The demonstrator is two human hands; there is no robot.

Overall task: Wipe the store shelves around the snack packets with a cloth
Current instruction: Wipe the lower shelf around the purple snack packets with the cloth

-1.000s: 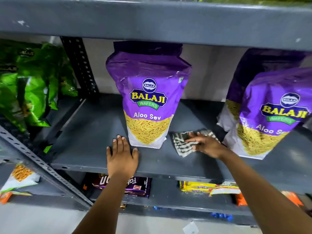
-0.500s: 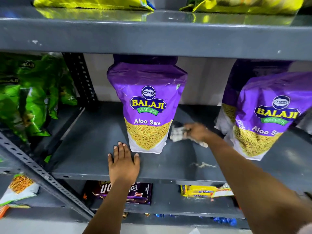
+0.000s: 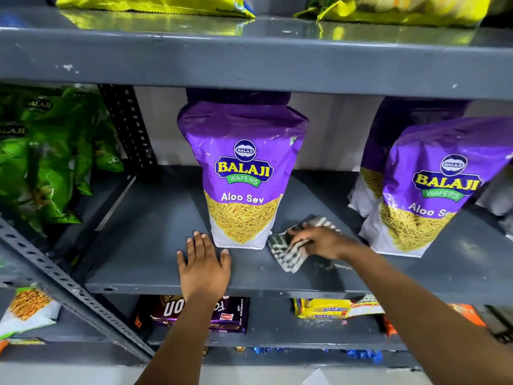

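Observation:
A grey metal shelf (image 3: 144,245) carries a purple Aloo Sev packet (image 3: 243,173) standing upright in the middle and a second purple packet (image 3: 433,187) leaning at the right. Between them lies a black-and-white striped cloth (image 3: 288,252), pressed flat on the shelf under my right hand (image 3: 322,241). My left hand (image 3: 204,266) rests palm down with fingers spread on the shelf's front, just left of the middle packet's base, holding nothing.
Green snack bags (image 3: 47,162) fill the neighbouring bay at left, past a perforated upright (image 3: 127,126). Yellow packets (image 3: 155,4) lie on the shelf above. Below sit a dark purple biscuit pack (image 3: 230,315) and yellow packs (image 3: 322,308). A slanted perforated bar (image 3: 55,276) crosses lower left.
My right hand pushed the cloth back beside the middle packet, then drew it forward toward the shelf's front. The left hand stayed planted. The view tilted up, showing the upper shelf.

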